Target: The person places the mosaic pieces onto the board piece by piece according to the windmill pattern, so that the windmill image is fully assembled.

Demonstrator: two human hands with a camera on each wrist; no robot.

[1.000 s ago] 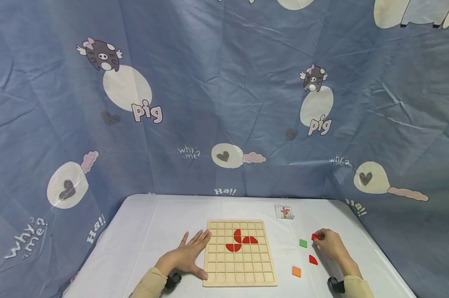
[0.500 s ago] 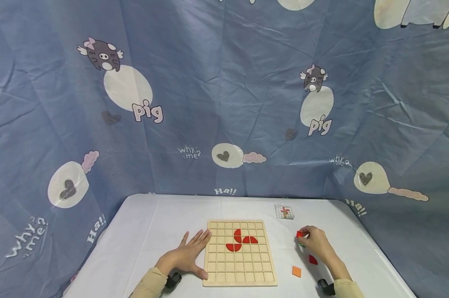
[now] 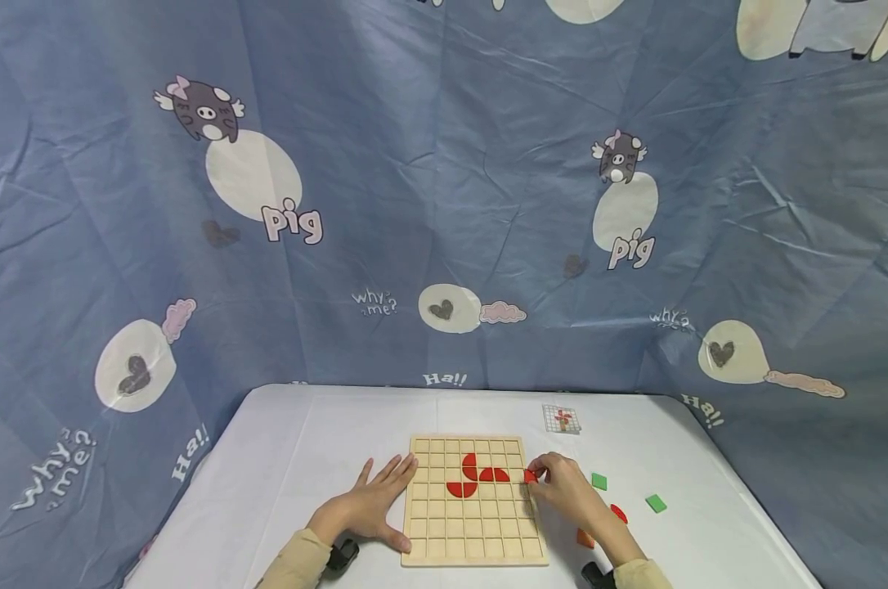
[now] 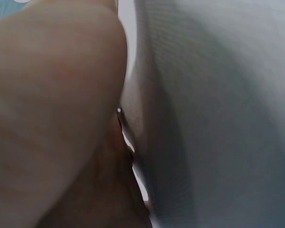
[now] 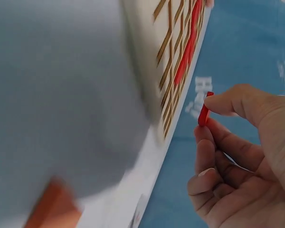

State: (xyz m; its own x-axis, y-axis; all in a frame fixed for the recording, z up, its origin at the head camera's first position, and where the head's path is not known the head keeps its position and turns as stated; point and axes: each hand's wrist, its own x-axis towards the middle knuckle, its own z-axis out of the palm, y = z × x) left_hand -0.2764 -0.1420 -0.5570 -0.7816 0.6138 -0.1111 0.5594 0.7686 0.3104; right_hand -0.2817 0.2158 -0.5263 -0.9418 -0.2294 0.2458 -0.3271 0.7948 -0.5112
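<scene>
A wooden grid board [image 3: 473, 540] lies on the white table, with several red curved pieces [image 3: 477, 475] set in its upper middle cells. My right hand [image 3: 554, 481] hovers over the board's right edge and pinches a small red piece [image 3: 530, 476] between thumb and fingers; the right wrist view shows that red piece [image 5: 204, 110] edge-on in the pinch, beside the board [image 5: 175, 52]. My left hand [image 3: 374, 503] lies flat on the table, its straight fingers touching the board's left edge. The left wrist view shows only blurred skin of the left hand [image 4: 57, 118].
Loose pieces lie right of the board: two green squares [image 3: 599, 481] [image 3: 656, 503], a red piece [image 3: 620, 513] and an orange one [image 3: 583, 537] partly behind my forearm. A small pattern card [image 3: 562, 419] sits farther back. A blue printed cloth hangs behind the table.
My right hand has carried the red piece leftward from the loose pieces to the board's right edge. A second green square now shows at the right. The left hand has not moved.
</scene>
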